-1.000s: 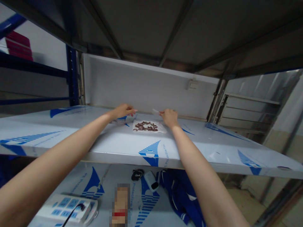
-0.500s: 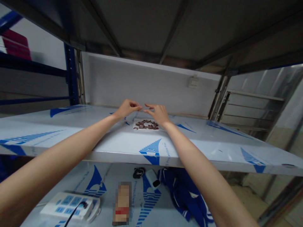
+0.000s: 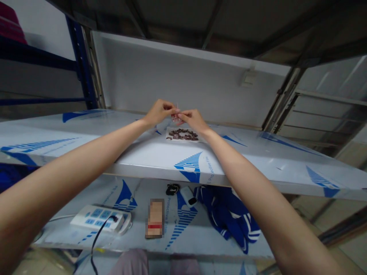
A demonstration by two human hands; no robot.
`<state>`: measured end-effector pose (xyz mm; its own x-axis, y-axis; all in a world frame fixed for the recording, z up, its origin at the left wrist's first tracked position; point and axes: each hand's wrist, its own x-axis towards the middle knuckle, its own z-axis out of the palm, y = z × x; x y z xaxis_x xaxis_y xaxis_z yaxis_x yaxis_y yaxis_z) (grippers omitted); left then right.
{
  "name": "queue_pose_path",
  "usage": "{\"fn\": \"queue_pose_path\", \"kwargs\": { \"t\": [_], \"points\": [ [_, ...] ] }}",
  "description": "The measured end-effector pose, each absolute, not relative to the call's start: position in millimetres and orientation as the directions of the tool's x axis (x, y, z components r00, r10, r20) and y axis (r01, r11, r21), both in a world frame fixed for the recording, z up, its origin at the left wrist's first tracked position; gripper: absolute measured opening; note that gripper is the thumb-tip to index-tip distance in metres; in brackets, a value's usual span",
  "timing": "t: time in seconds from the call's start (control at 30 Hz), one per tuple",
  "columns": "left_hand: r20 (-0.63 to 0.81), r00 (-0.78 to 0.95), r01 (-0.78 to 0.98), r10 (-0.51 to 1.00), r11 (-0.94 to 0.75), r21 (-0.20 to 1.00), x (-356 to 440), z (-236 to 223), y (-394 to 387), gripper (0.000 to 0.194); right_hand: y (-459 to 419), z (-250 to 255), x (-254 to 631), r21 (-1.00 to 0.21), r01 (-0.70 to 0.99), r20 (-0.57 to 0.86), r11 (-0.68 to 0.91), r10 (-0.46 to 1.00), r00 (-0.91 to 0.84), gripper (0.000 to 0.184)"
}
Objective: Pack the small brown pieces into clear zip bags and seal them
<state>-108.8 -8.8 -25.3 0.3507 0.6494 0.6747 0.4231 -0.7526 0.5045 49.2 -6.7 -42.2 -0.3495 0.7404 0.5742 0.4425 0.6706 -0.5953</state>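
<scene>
My left hand [image 3: 159, 111] and my right hand [image 3: 196, 120] meet above the upper shelf, fingertips pinched close together. Between them is a small clear plastic piece [image 3: 176, 117], too small and blurred to name exactly. Both hands appear to grip it. Just below and nearer to me, many small dark brown pieces [image 3: 183, 135] lie roughly in a ring on a white sheet [image 3: 168, 130]. My right wrist partly covers the right side of that sheet.
The upper shelf [image 3: 149, 152] wears white and blue protective film. On the lower shelf are a power strip [image 3: 99, 219] with a black cord, a blurred-out tan object [image 3: 155, 219], a small black item [image 3: 172, 189], a pale device [image 3: 188, 196] and blue cloth [image 3: 226, 214]. A metal shelf hangs overhead.
My hands have come together, and my right fingers have closed to a pinch at the clear piece. The view has tilted down, showing more of the lower shelf and my legs.
</scene>
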Motion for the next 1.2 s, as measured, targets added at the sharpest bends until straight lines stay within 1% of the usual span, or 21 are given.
{"fn": "queue_pose_path", "kwargs": {
  "t": [0.07,0.13,0.2,0.23,0.3,0.4,0.43,0.5,0.57,0.6,0.7,0.77,0.83,1.03,1.13,1.2],
  "points": [
    [0.653,0.398,0.426,0.645,-0.76,0.492,-109,-25,-8,0.025,-14,-39,48,-0.526,0.559,0.55,0.641,0.758,-0.351,0.025],
    [0.638,0.425,0.437,0.642,-0.763,0.476,-110,-25,-7,0.025,-23,-35,48,-0.407,0.7,0.549,0.587,0.77,-0.326,0.026],
    [0.631,0.422,0.466,0.651,-0.753,0.465,-110,-24,-6,0.025,-31,-32,48,-0.304,0.801,0.58,0.515,0.767,-0.273,0.026],
    [0.63,0.411,0.484,0.659,-0.743,0.463,-111,-24,-5,0.025,-33,-31,49,-0.273,0.836,0.601,0.476,0.763,-0.238,0.026],
    [0.618,0.392,0.519,0.681,-0.719,0.463,-111,-24,-5,0.026,-34,-30,53,-0.249,0.879,0.636,0.407,0.753,-0.168,0.027],
    [0.598,0.399,0.581,0.695,-0.697,0.421,-110,-25,-6,0.026,-31,-31,60,-0.276,0.897,0.67,0.346,0.738,-0.079,0.026],
    [0.614,0.395,0.607,0.683,-0.696,0.384,-110,-25,-7,0.025,-29,-32,61,-0.291,0.893,0.676,0.345,0.735,-0.063,0.025],
    [0.701,0.358,0.654,0.617,-0.702,0.283,-109,-26,-8,0.025,-28,-33,62,-0.324,0.876,0.678,0.358,0.733,-0.049,0.023],
    [0.788,0.341,0.68,0.512,-0.714,0.17,-110,-27,-8,0.038,-28,-33,60,-0.353,0.853,0.675,0.385,0.736,-0.054,0.023],
    [0.808,0.358,0.681,0.468,-0.723,0.118,-110,-28,-8,0.046,-29,-33,58,-0.365,0.842,0.674,0.397,0.737,-0.055,0.023],
    [0.766,0.479,0.659,0.428,-0.752,0.009,-109,-33,-8,0.065,-31,-33,52,-0.383,0.819,0.685,0.428,0.726,-0.06,0.024],
    [0.724,0.528,0.656,0.444,-0.755,-0.015,-108,-36,-8,0.072,-31,-33,49,-0.384,0.806,0.686,0.45,0.723,-0.077,0.025],
    [0.715,0.525,0.667,0.462,-0.745,-0.008,-106,-38,-6,0.073,-30,-34,48,-0.389,0.796,0.675,0.465,0.731,-0.097,0.025],
    [0.769,0.434,0.697,0.47,-0.715,0.043,-107,-36,-5,0.065,-24,-36,50,-0.377,0.794,0.68,0.477,0.724,-0.112,0.028],
    [0.78,0.429,0.711,0.455,-0.703,0.02,-109,-33,-5,0.06,-25,-36,50,-0.372,0.792,0.666,0.484,0.734,-0.136,0.03],
    [0.788,0.427,0.722,0.443,-0.691,-0.002,-111,-31,-3,0.057,-26,-36,51,-0.394,0.784,0.646,0.48,0.751,-0.135,0.035]
  ]
}}
